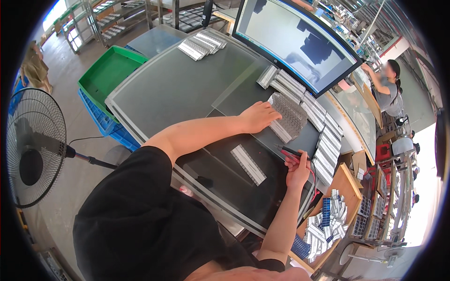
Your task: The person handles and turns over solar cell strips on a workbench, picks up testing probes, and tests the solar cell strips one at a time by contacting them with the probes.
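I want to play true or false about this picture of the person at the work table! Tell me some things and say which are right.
1. The left hand rests flat on a grey mesh-like sheet. True.
2. The right hand holds a red and black tool. True.
3. The green tray sits on top of the big monitor. False: it lies off the table's far left side, above a blue crate.
4. A standing fan is at the person's left. True.
5. Both hands are holding the loose grey strip. False: the strip lies alone on the dark table between the arms.
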Demonstrator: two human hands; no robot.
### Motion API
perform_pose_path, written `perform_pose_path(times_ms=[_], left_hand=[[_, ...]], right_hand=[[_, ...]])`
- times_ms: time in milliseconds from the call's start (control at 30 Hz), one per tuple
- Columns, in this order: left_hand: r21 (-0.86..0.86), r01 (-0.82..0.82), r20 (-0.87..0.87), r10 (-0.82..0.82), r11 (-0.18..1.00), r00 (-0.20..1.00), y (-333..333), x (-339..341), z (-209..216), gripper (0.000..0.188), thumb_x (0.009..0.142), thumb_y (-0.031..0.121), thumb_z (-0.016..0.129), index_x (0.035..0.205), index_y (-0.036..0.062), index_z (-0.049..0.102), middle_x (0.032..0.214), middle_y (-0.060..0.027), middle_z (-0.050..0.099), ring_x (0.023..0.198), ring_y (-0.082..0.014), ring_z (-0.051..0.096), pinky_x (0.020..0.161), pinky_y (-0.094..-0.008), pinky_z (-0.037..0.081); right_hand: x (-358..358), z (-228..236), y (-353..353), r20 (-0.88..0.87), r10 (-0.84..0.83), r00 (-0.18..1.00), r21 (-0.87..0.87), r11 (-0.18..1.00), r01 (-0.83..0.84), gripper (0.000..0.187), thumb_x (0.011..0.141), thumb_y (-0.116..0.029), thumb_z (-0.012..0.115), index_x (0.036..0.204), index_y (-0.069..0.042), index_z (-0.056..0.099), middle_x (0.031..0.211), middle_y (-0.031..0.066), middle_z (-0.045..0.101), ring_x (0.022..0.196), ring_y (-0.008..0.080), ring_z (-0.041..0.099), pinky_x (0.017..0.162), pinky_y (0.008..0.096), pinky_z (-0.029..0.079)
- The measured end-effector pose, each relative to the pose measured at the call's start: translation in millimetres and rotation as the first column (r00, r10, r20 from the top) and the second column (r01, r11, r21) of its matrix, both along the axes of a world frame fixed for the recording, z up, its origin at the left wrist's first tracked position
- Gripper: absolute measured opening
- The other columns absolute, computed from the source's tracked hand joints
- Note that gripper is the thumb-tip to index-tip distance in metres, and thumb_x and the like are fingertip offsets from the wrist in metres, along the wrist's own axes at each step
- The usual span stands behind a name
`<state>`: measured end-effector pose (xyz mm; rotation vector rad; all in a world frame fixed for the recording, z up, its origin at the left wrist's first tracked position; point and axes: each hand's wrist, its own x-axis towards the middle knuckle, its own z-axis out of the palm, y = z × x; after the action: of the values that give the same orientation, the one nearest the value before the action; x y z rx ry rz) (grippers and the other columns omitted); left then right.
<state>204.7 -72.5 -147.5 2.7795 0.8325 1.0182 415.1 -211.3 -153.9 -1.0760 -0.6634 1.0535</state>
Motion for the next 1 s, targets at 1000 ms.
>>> perform_pose_path(times_ms=[1000], left_hand=[[0.026,-0.038,0.012,0.038,0.999,0.999,-55.6,-13.7,-8.1,0.043,0.082,0.008,0.054,0.124,0.0112,0.047,0.082,-0.0024,0.057,0.085,-0.0216,0.052,0.087,-0.0374,0.035]], right_hand=[[-15.4,8.7,-4.4,0.233,0.041,0.972,-0.013,0.999,-0.039,0.026,0.096,-0.024,0.046,0.106,0.000,0.052,0.084,0.0138,0.063,0.070,0.0220,0.066,0.056,0.0265,0.053]])
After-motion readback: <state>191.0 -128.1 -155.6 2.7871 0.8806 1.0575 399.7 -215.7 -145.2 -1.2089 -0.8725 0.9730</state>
